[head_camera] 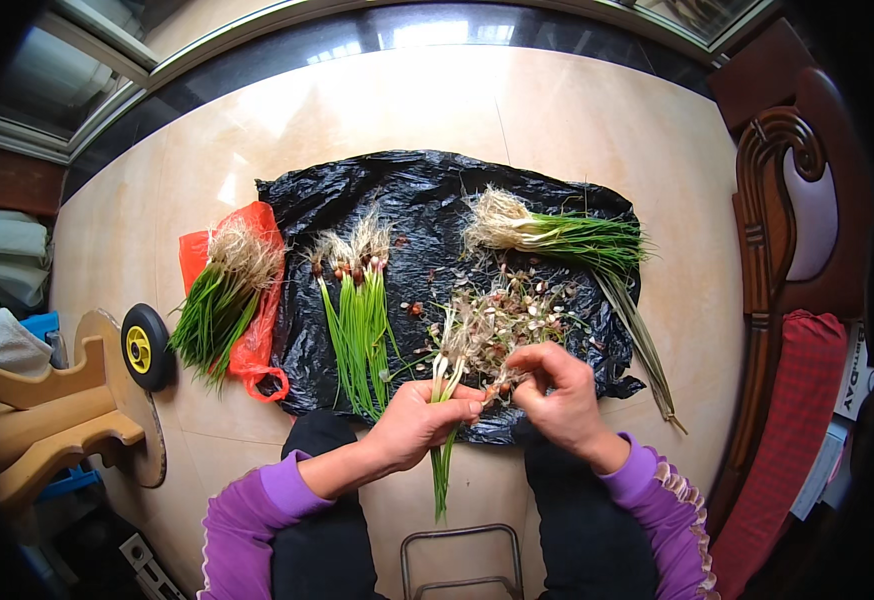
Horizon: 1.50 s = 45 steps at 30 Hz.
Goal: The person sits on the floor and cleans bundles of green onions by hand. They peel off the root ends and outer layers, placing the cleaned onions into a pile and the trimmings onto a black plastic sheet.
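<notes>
My left hand (422, 421) is closed around a few spring onions (443, 457), roots up and green leaves hanging down. Between its fingertips and my right hand (557, 390) is a small brownish bulb (494, 393), pinched by the right fingers at its roots. Just beyond lies a pile of peeled skins and root scraps (516, 311) on a black plastic sheet (422, 187). Unpeeled-looking green onions with reddish bulbs (362, 300) lie left of the pile. A bundle with pale roots (579, 236) rests at the sheet's upper right; another bundle (212, 311) is on a red plastic bag (257, 345).
A black wheel with a yellow hub (146, 347) and a wooden frame (54, 420) stand at left. Carved wooden furniture (767, 217) and a red checked cloth (782, 435) are at right. A metal bar frame (461, 532) is between my legs; dried leaves (643, 352) extend off the sheet.
</notes>
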Available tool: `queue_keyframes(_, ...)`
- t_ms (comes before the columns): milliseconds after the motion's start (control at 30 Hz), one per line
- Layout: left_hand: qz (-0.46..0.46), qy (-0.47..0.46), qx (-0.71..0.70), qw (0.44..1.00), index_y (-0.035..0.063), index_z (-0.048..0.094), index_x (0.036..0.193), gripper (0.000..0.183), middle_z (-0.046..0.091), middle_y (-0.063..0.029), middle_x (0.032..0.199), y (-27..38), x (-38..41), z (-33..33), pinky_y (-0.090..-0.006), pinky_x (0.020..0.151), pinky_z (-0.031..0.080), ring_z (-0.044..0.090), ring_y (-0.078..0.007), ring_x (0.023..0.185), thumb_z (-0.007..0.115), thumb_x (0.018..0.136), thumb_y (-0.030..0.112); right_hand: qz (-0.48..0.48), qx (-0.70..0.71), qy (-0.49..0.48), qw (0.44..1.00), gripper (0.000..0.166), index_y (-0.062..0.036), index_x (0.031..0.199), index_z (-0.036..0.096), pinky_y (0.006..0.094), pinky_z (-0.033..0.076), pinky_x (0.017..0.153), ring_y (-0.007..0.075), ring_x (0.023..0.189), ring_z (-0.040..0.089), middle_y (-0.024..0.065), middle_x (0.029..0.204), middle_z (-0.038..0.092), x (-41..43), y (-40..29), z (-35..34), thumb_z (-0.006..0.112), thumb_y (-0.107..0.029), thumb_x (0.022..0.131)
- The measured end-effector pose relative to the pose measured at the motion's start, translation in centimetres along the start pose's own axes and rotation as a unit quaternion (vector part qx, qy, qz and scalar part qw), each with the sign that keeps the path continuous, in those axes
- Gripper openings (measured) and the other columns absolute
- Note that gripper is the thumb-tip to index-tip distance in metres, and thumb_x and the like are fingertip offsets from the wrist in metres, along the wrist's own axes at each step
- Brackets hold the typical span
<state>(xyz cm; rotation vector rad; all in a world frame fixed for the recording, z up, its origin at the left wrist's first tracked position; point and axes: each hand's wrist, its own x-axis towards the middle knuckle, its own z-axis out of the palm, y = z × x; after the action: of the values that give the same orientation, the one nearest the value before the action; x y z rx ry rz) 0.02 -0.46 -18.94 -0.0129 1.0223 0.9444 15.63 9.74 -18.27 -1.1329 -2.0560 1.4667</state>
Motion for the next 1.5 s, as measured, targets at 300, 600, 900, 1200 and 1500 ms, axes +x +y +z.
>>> queue_keyframes(300, 0.022, -0.02, 0.026, 0.999, 0.0018, 0.06, 0.097, 0.022, 0.056, 0.0012, 0.07, -0.3, 0.3, -0.2, -0.0174, 0.039, 0.024, 0.031, -0.0018, 0.042, 0.057, 0.082, 0.018, 0.017, 0.021, -0.067, 0.997, 0.005, -0.0015, 0.07, 0.056, 0.0211, 0.035, 0.046, 0.0079, 0.053, 0.045, 0.0035, 0.066, 0.049, 0.1, 0.2, -1.3, 0.057, -0.004, 0.074)
queue_keyframes(600, 0.107, -0.004, 0.13, 0.986, 0.0027, 0.059, 0.1, 0.023, 0.058, 0.0017, 0.072, -0.6, 0.3, 0.0, -0.0164, 0.043, 0.033, 0.041, -0.0014, 0.048, 0.054, 0.085, 0.019, 0.087, 0.174, -0.015, 0.981, 0.013, -0.0004, 0.09, 0.053, 0.0165, 0.039, 0.049, 0.0027, 0.057, 0.047, 0.0019, 0.073, 0.056, -1.1, 1.0, 0.7, 0.056, -0.001, 0.078)
queue_keyframes(900, 0.219, -0.01, 0.193, 0.957, -0.0008, 0.059, 0.095, 0.018, 0.058, 0.001, 0.078, -1.6, 0.8, -0.4, -0.02, 0.059, 0.041, 0.048, -0.0036, 0.067, 0.056, 0.084, 0.012, 0.051, 0.15, -0.086, 0.984, 0.023, -0.0019, 0.097, 0.053, 0.0169, 0.041, 0.048, 0.0036, 0.06, 0.05, 0.001, 0.077, 0.056, -0.4, 0.2, 0.4, 0.058, 0.0, 0.075)
queue_keyframes(1200, 0.196, -0.037, 0.219, 0.955, -0.0002, 0.06, 0.093, 0.017, 0.055, 0.0042, 0.072, -1.0, 0.7, -0.3, -0.0191, 0.056, 0.038, 0.045, -0.002, 0.066, 0.056, 0.084, 0.014, 0.039, 0.123, -0.112, 0.985, 0.023, -0.0001, 0.092, 0.051, 0.0191, 0.047, 0.051, 0.0073, 0.066, 0.056, 0.0047, 0.081, 0.056, -0.8, 0.7, 0.6, 0.057, 0.001, 0.07)
queue_keyframes(1500, 0.231, -0.024, 0.25, 0.94, -0.0002, 0.058, 0.087, 0.016, 0.055, 0.0025, 0.073, -1.6, 0.9, -0.2, -0.0201, 0.057, 0.039, 0.045, -0.003, 0.066, 0.053, 0.086, 0.015, -0.023, 0.045, -0.108, 0.993, 0.019, 0.0007, 0.087, 0.049, 0.0196, 0.046, 0.055, 0.0065, 0.062, 0.055, 0.0044, 0.075, 0.055, -0.9, -0.5, 0.7, 0.054, 0.006, 0.07)
